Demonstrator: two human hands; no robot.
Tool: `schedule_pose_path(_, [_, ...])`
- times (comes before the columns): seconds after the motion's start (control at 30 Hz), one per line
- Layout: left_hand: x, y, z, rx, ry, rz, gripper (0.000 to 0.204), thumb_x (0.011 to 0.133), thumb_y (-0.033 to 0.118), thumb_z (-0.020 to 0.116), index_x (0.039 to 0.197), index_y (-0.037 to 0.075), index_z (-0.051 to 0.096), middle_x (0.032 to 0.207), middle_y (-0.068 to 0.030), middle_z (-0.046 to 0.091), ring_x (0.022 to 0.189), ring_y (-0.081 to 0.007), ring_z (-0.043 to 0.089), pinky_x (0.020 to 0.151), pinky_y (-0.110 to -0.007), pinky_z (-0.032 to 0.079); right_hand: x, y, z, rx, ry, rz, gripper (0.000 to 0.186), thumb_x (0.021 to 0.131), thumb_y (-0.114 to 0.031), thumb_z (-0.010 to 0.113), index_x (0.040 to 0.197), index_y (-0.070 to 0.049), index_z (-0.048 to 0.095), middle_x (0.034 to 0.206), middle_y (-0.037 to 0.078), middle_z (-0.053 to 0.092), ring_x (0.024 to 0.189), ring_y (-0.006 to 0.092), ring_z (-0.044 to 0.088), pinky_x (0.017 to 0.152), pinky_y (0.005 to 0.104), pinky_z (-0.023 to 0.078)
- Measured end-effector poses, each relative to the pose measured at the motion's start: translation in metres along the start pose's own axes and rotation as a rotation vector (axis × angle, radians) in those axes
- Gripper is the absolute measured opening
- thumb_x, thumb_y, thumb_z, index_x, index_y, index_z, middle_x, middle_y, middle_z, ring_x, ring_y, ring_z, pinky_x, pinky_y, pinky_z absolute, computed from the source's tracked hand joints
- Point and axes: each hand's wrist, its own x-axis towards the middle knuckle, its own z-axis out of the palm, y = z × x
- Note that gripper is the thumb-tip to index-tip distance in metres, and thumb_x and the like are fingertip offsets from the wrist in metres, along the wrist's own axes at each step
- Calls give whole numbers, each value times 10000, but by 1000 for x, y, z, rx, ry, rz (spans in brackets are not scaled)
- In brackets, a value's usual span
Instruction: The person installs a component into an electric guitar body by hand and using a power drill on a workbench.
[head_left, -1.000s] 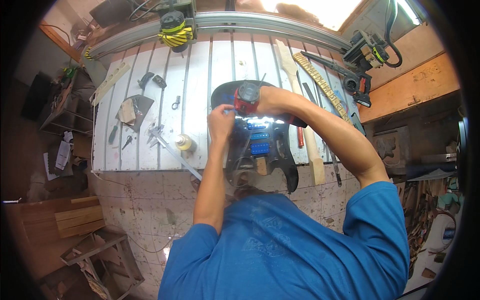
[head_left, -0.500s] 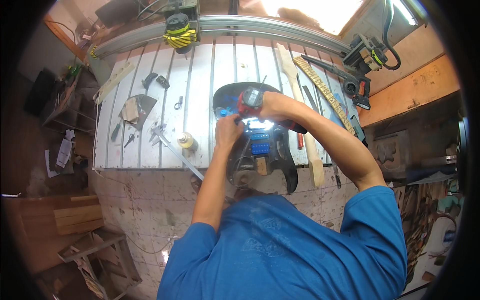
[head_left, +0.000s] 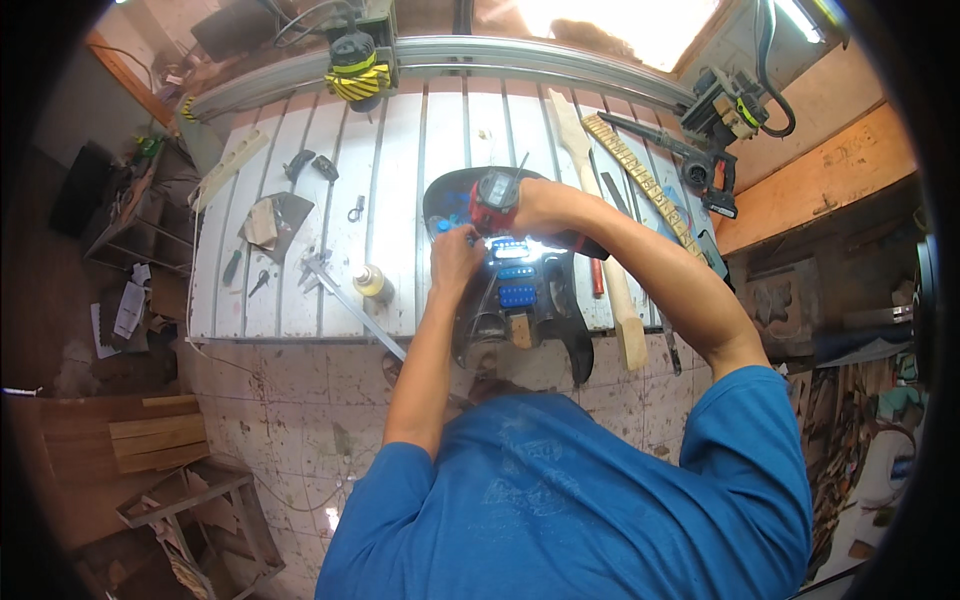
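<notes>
A black electric guitar body [head_left: 572,322] with blue pickups [head_left: 517,296] lies at the front edge of the white slatted table. My right hand [head_left: 541,206] is wrapped around a red and black cordless drill [head_left: 493,203], held over the upper part of the body. Bright light falls on the pickup just below it. Close to the drill's front end, my left hand [head_left: 457,256] rests at the body's left side with its fingers drawn together. Whatever is between them is hidden. Beside those fingers are small blue pieces [head_left: 441,225]; the drill's tip cannot be seen.
A pale wooden guitar neck [head_left: 627,325] and a slotted yellowish strip [head_left: 640,165] lie to the right, near a cordless blower [head_left: 700,165]. Left are a small bottle [head_left: 371,282], a metal square [head_left: 350,305] and a screwdriver [head_left: 232,267]. A machine gantry [head_left: 540,62] spans the far side.
Very little differs. The view has shifted slightly, and the drill has tilted a touch in my right hand. My left hand stays in the same place on the guitar body.
</notes>
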Motion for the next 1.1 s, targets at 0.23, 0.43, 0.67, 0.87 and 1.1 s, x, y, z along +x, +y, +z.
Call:
schedule_pose_path(0.23, [-1, 8, 0, 29, 40, 31, 139, 817, 178, 759, 894, 64, 781, 824, -209, 736, 800, -397, 724, 773, -474, 581, 0, -5, -12, -29, -33, 4, 272, 719, -233, 780, 778, 33, 786, 763, 162, 764, 740, 274, 754, 747, 376, 595])
schedule_pose_path(0.43, [1, -1, 5, 49, 3, 44, 239, 848, 269, 809, 1004, 89, 787, 805, -220, 726, 803, -413, 723, 731, -506, 573, -9, -20, -25, 46, -94, 58, 282, 720, -246, 795, 795, 26, 792, 760, 144, 766, 689, 241, 750, 695, 348, 590])
schedule_pose_path(0.67, [-12, 0, 15, -127, 143, 65, 255, 989, 244, 653, 939, -4, 618, 841, -241, 699, 820, -449, 693, 715, -536, 526, -26, -39, -61, 154, -41, 85, 364, 678, -208, 790, 954, 26, 750, 731, 114, 711, 614, 211, 698, 592, 335, 556])
schedule_pose_path(0.87, [-37, -72, 27, -1716, 172, -614, 182, 967, 191, 519, 903, 44, 606, 659, -98, 603, 508, -204, 529, 422, -335, 374, -4, -51, -53, 285, 33, -115, 214, 713, -206, 785, 767, -8, 724, 662, 70, 691, 561, 190, 689, 576, 323, 552])
schedule_pose_path(1.1, [-45, -46, 4, -1269, 205, -742, 228, 934, 208, 550, 847, 18, 642, 690, -38, 567, 511, -132, 458, 446, -288, 335, 35, -51, -31, 244, 21, -108, 230, 716, -230, 806, 799, -19, 771, 711, 81, 738, 588, 189, 703, 616, 335, 565])
